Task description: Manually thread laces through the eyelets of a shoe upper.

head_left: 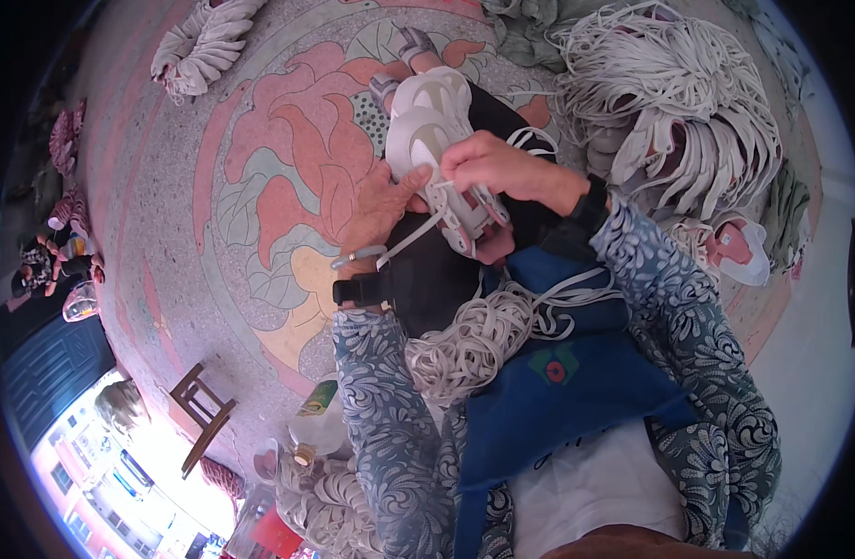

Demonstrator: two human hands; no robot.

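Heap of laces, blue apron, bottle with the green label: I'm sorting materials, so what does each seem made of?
Heap of laces: probably woven textile, matt; the strands loop limply.
Blue apron: likely cloth, matt, judging by its soft creases.
Bottle: smooth and see-through, perhaps plastic, though glass can't be ruled out by look alone.

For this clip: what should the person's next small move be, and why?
Probably a gentle pull by the right hand to draw the lace through: its fingers seem to pinch lace at the shoe upper, the left hand steadies the upper's side, and a loose length slants away from it.
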